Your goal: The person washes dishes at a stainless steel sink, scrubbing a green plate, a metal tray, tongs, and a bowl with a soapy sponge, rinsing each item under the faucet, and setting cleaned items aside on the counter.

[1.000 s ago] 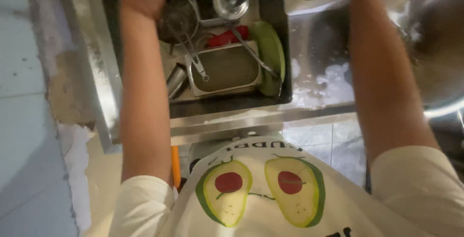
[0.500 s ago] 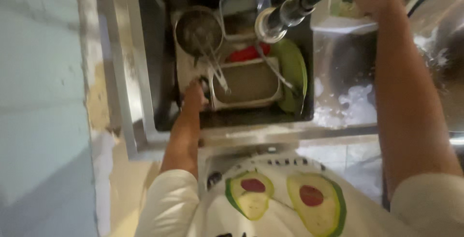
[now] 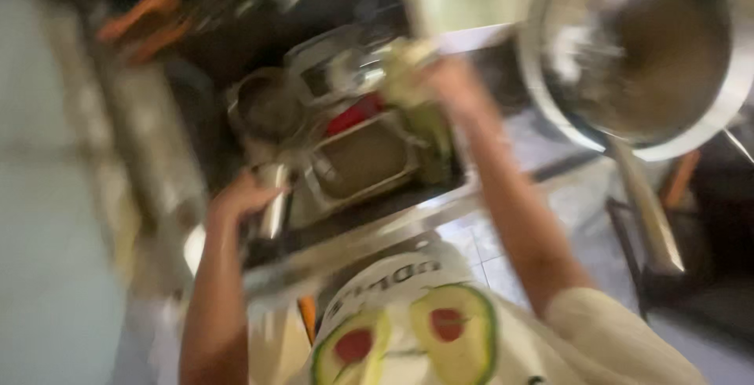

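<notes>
1. Heavy motion blur smears the whole frame; no edge is crisp.
2. Light is dim and warm over the sink [image 3: 236,118], brighter at the upper middle.
3. The large steel bowl [image 3: 707,110] at upper right shows soft glare.
4. The lower right sinks into dark shadow.

The big bowl [image 3: 644,55] on the right looked like shiny metal, and the sink rim [image 3: 369,240] had the same bright, smooth steel finish. The rectangular tray [image 3: 361,157] and the round strainer [image 3: 267,106] in the sink looked like duller metal, beside something red and glossy like plastic [image 3: 353,116]. The shirt [image 3: 440,330] was soft matt cloth; the blur hid finer texture.
</notes>
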